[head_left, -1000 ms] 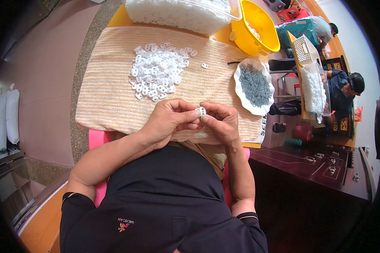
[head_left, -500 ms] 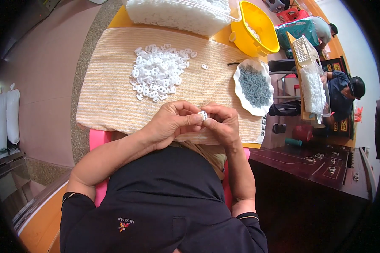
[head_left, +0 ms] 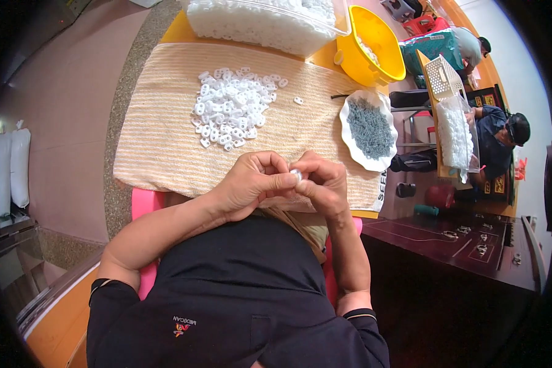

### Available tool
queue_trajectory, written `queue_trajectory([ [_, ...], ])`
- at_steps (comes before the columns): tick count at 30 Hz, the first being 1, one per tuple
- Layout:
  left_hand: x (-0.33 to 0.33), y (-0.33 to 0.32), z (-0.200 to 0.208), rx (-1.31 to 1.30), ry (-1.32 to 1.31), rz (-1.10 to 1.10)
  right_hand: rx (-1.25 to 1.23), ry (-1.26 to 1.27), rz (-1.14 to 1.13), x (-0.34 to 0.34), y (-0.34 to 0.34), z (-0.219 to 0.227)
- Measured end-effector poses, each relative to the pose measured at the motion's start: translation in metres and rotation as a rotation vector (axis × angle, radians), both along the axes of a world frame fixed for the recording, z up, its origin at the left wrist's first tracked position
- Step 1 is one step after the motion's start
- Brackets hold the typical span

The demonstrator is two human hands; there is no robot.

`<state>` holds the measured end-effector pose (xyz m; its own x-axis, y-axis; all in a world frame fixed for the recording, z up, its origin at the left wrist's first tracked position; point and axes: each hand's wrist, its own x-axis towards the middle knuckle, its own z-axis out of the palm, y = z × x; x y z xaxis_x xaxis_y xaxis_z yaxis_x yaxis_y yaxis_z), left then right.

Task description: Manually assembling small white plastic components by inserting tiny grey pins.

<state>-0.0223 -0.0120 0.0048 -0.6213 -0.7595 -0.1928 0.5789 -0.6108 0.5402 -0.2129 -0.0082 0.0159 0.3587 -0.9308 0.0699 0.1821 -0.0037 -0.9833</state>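
Between the fingertips of both hands is one small white plastic piece [head_left: 297, 175], partly covered by the fingers. My left hand [head_left: 256, 183] pinches it from the left, and my right hand [head_left: 322, 182] grips its other side with thumb and forefinger. Beyond my left hand lies a heap of white two-holed plastic pieces [head_left: 233, 104] on a striped beige towel [head_left: 159, 122]. One loose white piece [head_left: 298, 100] rests apart from the heap. To the right, a white scalloped plate [head_left: 345, 132] holds many small grey metal parts [head_left: 370, 129] that look like springs.
At the far edge stand a clear bin [head_left: 264, 30] full of white pieces and a yellow basin [head_left: 365, 61]. A thin black rod [head_left: 338, 95] lies near the plate. On the right, another person [head_left: 497, 135] sits by a white-filled container [head_left: 454, 132]; a second person [head_left: 468, 46] is farther back.
Both hands remain together over the towel's near edge. The white piece has been turned between the fingers, so its holes no longer show. The whole scene shifts slightly downward in the view.
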Motion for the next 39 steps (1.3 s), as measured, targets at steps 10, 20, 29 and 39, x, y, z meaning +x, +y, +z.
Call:
queue_trajectory([
  [10, 0.001, -0.003, 0.000, 0.034, -0.059, -0.026, 0.075, 0.011, -0.005, 0.004, 0.001, 0.007],
  [20, 0.004, -0.004, -0.001, 0.086, -0.083, 0.000, -0.032, 0.322, -0.294, -0.017, -0.025, 0.038],
  [29, -0.001, -0.005, 0.003, 0.108, -0.109, -0.014, -0.821, 1.108, -1.029, -0.099, -0.161, 0.084],
  [39, 0.003, -0.004, -0.004, 0.137, -0.086, -0.008, -0.545, 1.075, -0.215, -0.005, -0.119, 0.017],
])
